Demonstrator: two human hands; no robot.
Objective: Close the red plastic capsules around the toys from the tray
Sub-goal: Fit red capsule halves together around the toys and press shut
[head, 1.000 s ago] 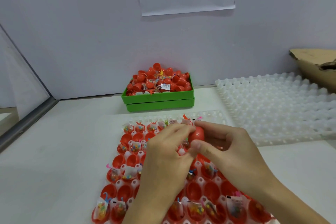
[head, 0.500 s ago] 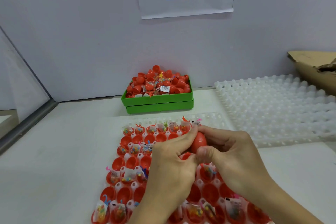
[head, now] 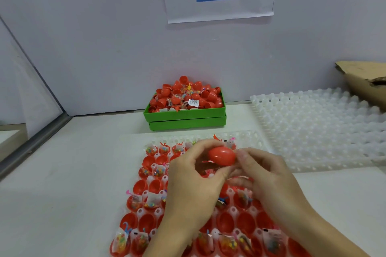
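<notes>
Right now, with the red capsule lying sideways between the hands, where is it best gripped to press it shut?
Probably at its two rounded ends, one from each side: the red capsule lies lengthwise, the left hand pinching its left end and the right hand its right end.

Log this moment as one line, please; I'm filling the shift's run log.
step: closing capsule | left hand: holds red capsule | right hand: holds same capsule | place: above tray | capsule: looks closed

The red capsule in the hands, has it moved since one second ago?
No: the red capsule stays held by both hands above the tray's far rows.
</notes>
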